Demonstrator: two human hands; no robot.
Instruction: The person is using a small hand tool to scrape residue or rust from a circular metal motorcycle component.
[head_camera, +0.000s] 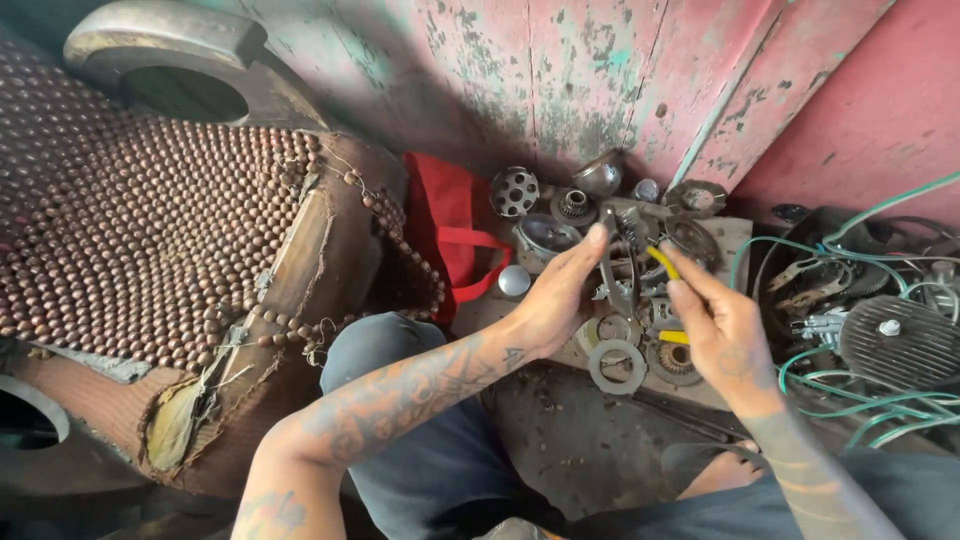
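A worn beaded seat cover lies at far left, with a red bag just beside it. The left hand has its grip closed on grey pliers, above a flat metal ring lying on the board. The right hand pinches the pliers' yellow-handled arm. Green wires tangle at far right around a finned round cover.
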